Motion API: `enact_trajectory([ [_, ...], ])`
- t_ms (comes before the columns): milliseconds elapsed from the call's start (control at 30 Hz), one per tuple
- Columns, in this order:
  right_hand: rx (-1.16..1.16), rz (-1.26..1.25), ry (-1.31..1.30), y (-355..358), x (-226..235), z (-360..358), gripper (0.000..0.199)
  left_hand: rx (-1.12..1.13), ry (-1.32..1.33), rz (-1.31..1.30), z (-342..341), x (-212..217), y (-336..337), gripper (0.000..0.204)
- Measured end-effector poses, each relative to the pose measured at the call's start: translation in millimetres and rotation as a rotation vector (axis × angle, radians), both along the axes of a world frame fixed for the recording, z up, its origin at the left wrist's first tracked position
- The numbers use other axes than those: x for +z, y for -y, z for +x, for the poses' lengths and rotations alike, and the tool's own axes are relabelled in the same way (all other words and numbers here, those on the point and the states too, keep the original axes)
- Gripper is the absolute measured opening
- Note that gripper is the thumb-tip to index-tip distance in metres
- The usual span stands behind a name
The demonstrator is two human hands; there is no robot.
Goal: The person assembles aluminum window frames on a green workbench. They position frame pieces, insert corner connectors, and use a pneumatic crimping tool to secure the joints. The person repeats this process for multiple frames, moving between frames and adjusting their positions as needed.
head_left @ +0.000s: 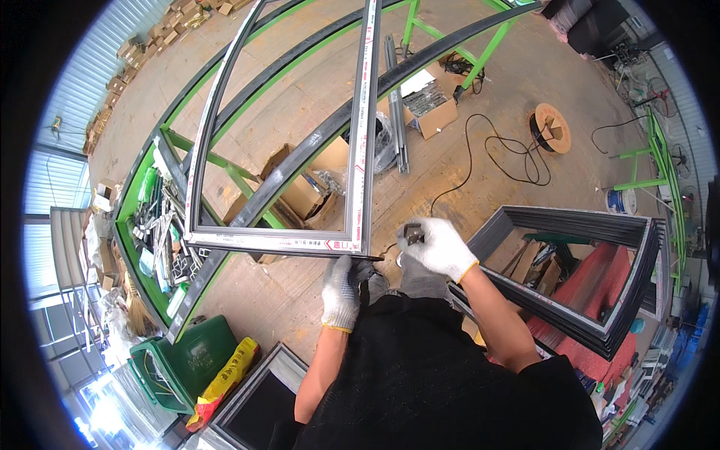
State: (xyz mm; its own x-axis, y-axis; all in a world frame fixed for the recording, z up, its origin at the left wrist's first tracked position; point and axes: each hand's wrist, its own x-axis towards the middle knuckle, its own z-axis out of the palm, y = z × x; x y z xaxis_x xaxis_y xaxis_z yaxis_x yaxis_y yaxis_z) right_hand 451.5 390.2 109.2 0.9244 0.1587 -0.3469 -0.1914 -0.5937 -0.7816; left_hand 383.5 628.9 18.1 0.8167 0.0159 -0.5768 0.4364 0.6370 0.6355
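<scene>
Workshop floor with green racks [247, 180]: the window frame [277, 240] lies across them. Left hand [340, 291], fingers curled, steadies its near corner; right hand [439, 247], fingers clamped on a small dark fitting [412, 234], should align it squarely with the corner.

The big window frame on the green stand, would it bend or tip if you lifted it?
The frame looks like rigid metal bars, so probably stiff. It is long and hollow, so likely awkward, not heavy. Resting only on narrow rails, it might slide or tip when pushed.
</scene>
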Motion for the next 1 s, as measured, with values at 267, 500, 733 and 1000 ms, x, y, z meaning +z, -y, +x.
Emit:
enact_trajectory([
  [267,0.071,0.049,0.131,-21,-13,18,0.036,-0.037,-0.038,0.164,14,20,18,0.034],
  [500,0.18,0.446,0.134,1,16,36,0.036,0.102,-0.024,0.259,-4,17,8,0.028],
  [733,0.373,0.345,-0.099,38,30,78,0.034,0.251,-0.135,0.638,-21,35,15,0.028],
  [1000,0.556,0.277,0.408,77,20,111,0.06,0.479,-0.067,0.912,-1,102,87,0.022],
])
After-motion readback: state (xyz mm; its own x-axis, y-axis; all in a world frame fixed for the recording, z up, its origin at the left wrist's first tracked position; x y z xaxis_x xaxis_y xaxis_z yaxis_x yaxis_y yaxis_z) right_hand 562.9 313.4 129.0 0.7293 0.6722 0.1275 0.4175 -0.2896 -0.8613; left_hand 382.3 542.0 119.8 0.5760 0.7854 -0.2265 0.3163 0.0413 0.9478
